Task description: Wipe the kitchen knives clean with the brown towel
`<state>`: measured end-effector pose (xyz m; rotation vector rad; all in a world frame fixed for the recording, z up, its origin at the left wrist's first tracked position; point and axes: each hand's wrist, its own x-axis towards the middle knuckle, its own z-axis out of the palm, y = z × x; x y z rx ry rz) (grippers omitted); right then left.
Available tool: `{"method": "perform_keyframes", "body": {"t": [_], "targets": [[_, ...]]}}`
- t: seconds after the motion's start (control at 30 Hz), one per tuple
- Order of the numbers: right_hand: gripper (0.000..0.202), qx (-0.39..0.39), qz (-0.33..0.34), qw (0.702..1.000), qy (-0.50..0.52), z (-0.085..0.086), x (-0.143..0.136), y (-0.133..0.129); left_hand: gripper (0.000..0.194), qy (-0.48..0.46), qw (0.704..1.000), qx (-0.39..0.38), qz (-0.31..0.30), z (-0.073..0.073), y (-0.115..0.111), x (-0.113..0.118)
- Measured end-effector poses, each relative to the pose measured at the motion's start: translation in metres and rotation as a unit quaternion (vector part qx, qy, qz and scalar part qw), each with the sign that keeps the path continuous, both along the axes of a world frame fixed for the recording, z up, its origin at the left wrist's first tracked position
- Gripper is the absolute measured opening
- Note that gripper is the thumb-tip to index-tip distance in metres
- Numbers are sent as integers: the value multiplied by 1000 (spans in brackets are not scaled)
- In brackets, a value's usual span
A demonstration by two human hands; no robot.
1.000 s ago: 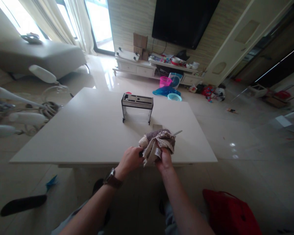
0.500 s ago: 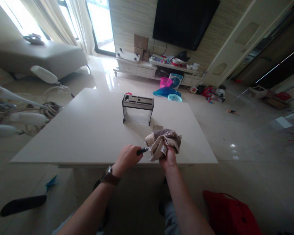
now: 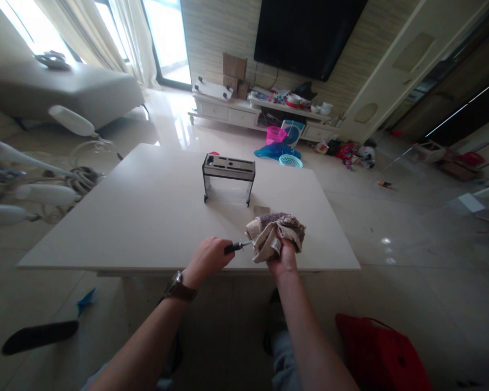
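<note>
My left hand (image 3: 212,257) is closed round the black handle of a thin metal tool (image 3: 237,247) near the table's front edge. The metal end of the tool reaches the left side of a bunched beige and brown cloth (image 3: 275,234), where its tip is hidden. My right hand (image 3: 284,257) grips that cloth from below, its fingers partly covered by the folds. Behind the cloth, a small flat grey piece (image 3: 262,209) lies on the white table (image 3: 146,217). Farther back stands a black and silver frame-like device (image 3: 229,168) with a clear lower part.
A red object (image 3: 214,153) shows behind the device. Beyond the table are a blue bag (image 3: 274,151), a pink basket (image 3: 275,134) and a light blue basket (image 3: 290,161). On the floor at the lower right sits a red bag (image 3: 381,353).
My left hand and the tool handle have shifted slightly left, while the cloth and my right hand have moved a little right. More of the tool's metal shaft now shows.
</note>
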<state>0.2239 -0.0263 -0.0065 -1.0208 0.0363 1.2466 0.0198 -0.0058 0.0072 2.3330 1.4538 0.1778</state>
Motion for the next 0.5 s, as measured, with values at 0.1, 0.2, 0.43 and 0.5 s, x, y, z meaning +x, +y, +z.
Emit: {"method": "perform_keyframes", "body": {"t": [0.1, 0.2, 0.43, 0.5], "targets": [[24, -6, 1, 1000, 8, -1, 3, 0, 25, 1, 1000, -3, -2, 1, -1, -1], [23, -4, 16, 1000, 0, -3, 5, 0, 26, 3, 1000, -3, -8, 2, -2, 0], [22, -1, 17, 1000, -6, -2, 5, -1, 27, 2, 1000, 9, -5, 0, -4, 3], [23, 5, 18, 1000, -16, -4, 5, -2, 27, 4, 1000, 8, -2, -1, -5, 4]]}}
